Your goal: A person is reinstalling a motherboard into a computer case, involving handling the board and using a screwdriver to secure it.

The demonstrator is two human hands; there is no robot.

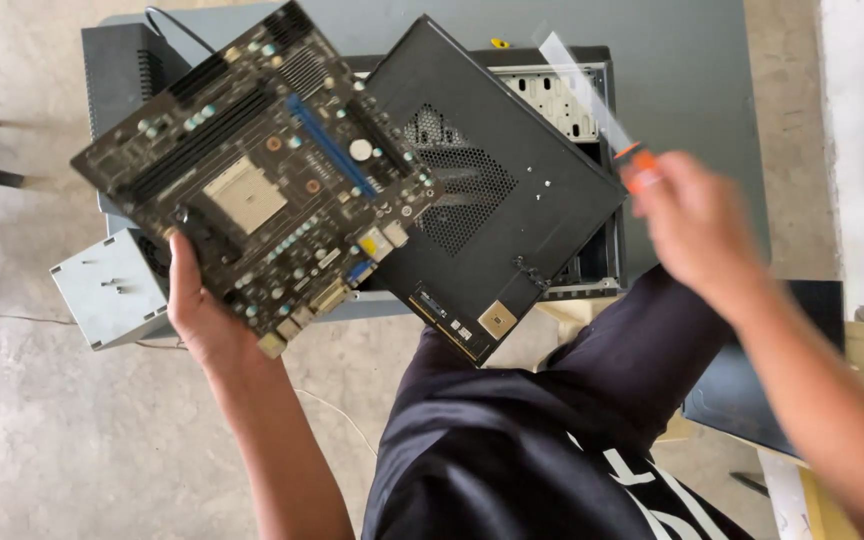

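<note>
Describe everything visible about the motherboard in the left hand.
The motherboard is a dark, roughly square circuit board, held tilted above the table with its component side up. It carries a pale square processor socket near its middle, long black memory slots, a blue expansion slot, a round silver coin battery, many small capacitors, and metal and coloured connector ports along its lower edge. The left hand grips its lower left edge from beneath. It overlaps a black perforated case panel in view; contact cannot be told.

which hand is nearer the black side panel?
Left. The left hand holds the motherboard, whose edge overlaps the black side panel. The right hand, blurred, grips a screwdriver just off the panel's right corner.
</note>
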